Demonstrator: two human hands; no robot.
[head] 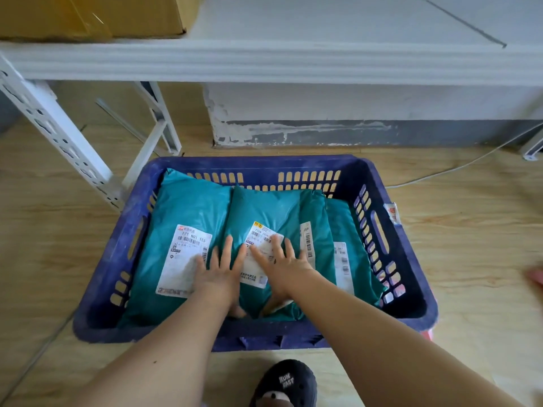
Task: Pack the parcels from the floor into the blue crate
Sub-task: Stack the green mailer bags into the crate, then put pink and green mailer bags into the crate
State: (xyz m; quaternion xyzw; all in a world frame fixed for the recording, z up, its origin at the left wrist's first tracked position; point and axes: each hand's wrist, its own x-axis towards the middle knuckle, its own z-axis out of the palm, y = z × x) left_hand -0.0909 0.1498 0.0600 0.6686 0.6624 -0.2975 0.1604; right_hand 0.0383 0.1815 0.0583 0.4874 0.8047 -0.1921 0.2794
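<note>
We find the blue crate [249, 163] standing on the wooden floor [476, 254], just in front of a white shelf rack [264, 61]. Four teal parcels lie inside it, side by side and overlapping from left to right.

The leftmost parcel [188, 207] rests against the crate's left wall, with its white label facing up. The second parcel [264, 208] lies in the middle, and both hands are on it. The third parcel [314, 212] stands on edge just to the right of it. The fourth parcel [342, 227] leans between the third parcel and the crate's right wall.

The left hand [217, 277] lies with its fingers spread and straight across the seam between the leftmost parcel and the second parcel. Its thumb reaches under the second parcel's near edge. The right hand [283, 267] lies flat on the second parcel's label [261, 236], fingers spread, with the little finger touching the third parcel. Its thumb likewise tucks under the near edge. We judge that both hands grip the second parcel between flat fingers above and thumb below. The parcel lies directly beneath both palms, inside the crate.

A cardboard box [88, 16] sits on the rack's shelf at upper left. A thin white cable [440, 171] runs across the floor to the right of the crate. A black shoe [286, 383] stands on the floor just before the crate's near wall.
</note>
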